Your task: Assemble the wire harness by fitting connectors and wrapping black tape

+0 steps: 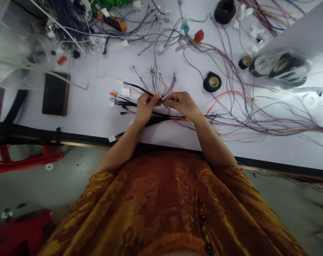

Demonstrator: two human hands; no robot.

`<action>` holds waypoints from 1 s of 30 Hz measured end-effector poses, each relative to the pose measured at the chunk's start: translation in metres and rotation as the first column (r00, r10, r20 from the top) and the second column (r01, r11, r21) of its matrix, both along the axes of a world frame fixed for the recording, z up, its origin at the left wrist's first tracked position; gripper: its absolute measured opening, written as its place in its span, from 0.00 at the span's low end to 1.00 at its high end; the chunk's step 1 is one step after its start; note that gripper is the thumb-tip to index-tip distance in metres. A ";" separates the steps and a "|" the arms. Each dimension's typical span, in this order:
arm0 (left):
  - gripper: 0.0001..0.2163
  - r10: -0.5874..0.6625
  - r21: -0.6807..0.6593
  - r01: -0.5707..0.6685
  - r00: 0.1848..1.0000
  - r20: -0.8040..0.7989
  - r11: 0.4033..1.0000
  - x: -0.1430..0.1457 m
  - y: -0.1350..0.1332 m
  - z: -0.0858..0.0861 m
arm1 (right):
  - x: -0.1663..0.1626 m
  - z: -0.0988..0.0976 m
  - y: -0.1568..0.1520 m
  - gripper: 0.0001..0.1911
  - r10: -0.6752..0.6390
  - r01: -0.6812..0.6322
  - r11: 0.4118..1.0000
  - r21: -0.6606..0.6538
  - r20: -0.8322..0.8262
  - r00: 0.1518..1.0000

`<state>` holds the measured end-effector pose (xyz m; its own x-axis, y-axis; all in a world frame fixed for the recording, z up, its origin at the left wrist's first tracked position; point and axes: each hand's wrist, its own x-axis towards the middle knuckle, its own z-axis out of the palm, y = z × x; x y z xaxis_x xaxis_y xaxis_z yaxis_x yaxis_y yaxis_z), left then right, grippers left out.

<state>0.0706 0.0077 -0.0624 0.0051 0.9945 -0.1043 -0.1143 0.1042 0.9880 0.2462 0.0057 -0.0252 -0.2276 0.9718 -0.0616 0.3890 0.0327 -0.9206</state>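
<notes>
Head cam looks fwd/down over table (93,106).

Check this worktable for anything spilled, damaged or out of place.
No spill or damage is evident. The loose wires at right sprawl in an untidy tangle, perhaps normal here. The dark, phone-like slab at left seems out of place, appearing unrelated to them.

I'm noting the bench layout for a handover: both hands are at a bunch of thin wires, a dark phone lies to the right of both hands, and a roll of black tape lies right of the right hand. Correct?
Not quite: the head view shows the phone to the left of the left hand and right hand. The rest stands.
</notes>
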 end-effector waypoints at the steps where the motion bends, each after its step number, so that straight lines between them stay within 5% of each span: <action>1: 0.14 -0.003 0.018 0.003 1.000 -0.005 1.000 -0.001 0.000 -0.001 | -0.002 0.000 0.001 0.06 -0.027 0.027 0.999 -0.022 -0.034 0.999; 9: 0.09 -0.117 0.069 0.120 0.992 -0.056 0.990 -0.008 -0.006 0.004 | -0.019 -0.005 -0.004 0.13 -0.291 0.169 0.928 -0.332 -0.363 0.885; 22: 0.05 0.006 0.295 0.068 0.970 -0.242 0.953 0.000 -0.011 -0.003 | -0.026 -0.003 -0.011 0.09 -0.386 0.242 0.884 -0.401 -0.332 0.861; 30: 0.08 -0.024 0.196 0.051 0.990 -0.136 0.979 0.001 -0.011 -0.003 | -0.030 -0.010 -0.007 0.08 -0.437 0.257 0.851 -0.458 -0.347 0.830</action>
